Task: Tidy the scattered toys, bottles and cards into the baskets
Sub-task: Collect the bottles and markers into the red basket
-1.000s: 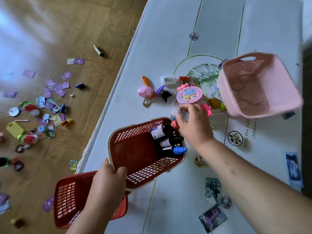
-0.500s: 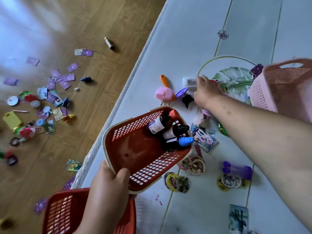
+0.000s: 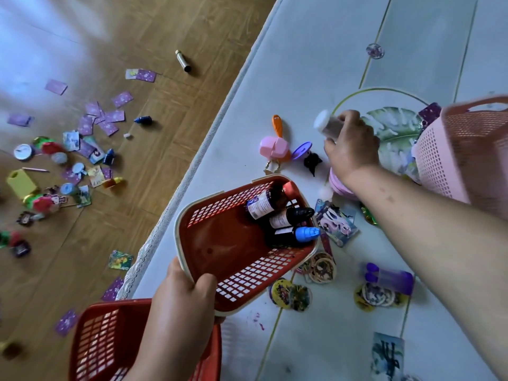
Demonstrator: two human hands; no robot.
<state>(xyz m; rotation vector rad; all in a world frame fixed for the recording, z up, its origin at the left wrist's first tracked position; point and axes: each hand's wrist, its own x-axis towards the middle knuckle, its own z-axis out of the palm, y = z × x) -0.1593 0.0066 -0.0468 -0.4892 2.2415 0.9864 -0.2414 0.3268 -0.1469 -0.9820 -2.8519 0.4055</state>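
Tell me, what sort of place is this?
Most likely a home, perhaps a child's play area: a play mat with a leaf print lies on a wood floor, and small toys and purple cards are scattered about.

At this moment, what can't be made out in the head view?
All head view:
Bottle in the right hand: blurred, body covered by fingers; label unreadable.
Pink basket: blurred, cut off by the right edge; contents unseen.
Lower red basket: cut by the bottom edge, partly behind the left hand.
Pink toy: mostly under the right wrist.
Three bottles in the upper red basket: labels too small to read.
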